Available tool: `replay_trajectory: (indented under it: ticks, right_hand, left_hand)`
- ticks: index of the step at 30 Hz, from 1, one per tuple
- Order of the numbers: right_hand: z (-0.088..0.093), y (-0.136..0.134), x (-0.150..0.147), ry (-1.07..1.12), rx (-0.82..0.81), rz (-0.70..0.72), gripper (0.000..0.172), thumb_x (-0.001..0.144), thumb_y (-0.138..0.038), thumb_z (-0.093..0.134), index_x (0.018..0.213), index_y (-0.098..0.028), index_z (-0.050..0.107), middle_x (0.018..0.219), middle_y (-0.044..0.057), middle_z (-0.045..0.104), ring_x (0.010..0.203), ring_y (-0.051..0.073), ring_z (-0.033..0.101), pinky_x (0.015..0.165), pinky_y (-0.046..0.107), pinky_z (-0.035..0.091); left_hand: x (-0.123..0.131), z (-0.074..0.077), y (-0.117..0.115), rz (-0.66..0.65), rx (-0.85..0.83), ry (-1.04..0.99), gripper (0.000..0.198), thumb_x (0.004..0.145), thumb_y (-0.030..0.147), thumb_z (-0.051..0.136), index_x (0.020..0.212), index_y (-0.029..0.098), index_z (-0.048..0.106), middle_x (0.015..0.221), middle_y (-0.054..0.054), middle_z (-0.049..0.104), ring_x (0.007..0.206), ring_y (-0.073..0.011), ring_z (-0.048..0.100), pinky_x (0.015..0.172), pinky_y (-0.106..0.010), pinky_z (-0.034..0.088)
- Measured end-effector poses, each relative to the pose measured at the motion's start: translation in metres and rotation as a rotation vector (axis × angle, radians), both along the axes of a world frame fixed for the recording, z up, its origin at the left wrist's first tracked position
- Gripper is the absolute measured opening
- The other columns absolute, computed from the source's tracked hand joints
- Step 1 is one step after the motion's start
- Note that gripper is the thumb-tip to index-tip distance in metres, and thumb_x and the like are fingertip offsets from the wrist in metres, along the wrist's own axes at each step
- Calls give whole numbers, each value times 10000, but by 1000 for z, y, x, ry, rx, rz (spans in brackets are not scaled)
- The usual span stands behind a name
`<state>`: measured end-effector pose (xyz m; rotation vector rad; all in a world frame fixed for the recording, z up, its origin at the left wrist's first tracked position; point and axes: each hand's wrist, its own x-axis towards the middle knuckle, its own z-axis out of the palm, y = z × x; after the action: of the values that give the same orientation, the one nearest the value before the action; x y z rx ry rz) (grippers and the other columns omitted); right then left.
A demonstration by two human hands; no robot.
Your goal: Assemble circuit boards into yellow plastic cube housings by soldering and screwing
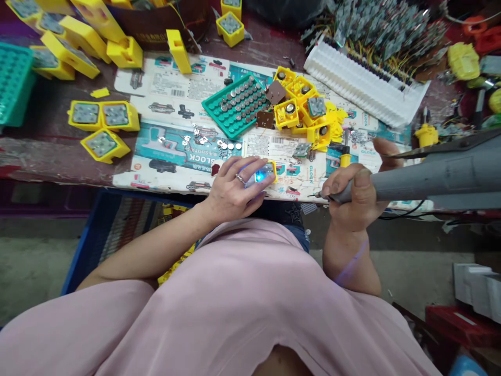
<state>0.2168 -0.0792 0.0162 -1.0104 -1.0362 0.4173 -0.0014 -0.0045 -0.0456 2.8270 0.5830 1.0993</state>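
Observation:
My left hand (237, 188), a ring on one finger, rests with bent fingers over a small yellow case (274, 169) at the table's front edge and grips it. Blue light glows from the case under my fingers, which cover most of it. In my right hand (358, 196) is a grey electric screwdriver (434, 180), its thin bit pointing left, apart from the case. Beyond my left hand lie loose button cells (230, 146) and small metal pieces (201, 140). A green tray (219, 112) holding rows of button cells sits farther back.
Open yellow cases (287, 112) are heaped right of the tray. Yellow cases with grey panels (115, 115) stand at left. A white foam block (360, 86) with wired circuit boards (387, 31) lies back right. A yellow-handled screwdriver (345, 158) lies near my right hand.

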Motion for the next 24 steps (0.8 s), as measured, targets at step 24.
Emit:
replay_trajectory:
  ticks: [24]
  right_hand:
    - [-1, -6, 1, 18, -48, -96, 391, 782, -504, 758, 1118, -407, 585, 487, -121, 433, 314, 118, 403, 295, 260, 342]
  left_hand:
    - [11, 7, 1, 172, -178, 130, 716, 896, 494, 568, 1492, 149, 369, 1352, -170, 624, 1220, -303, 578, 1086, -457, 371]
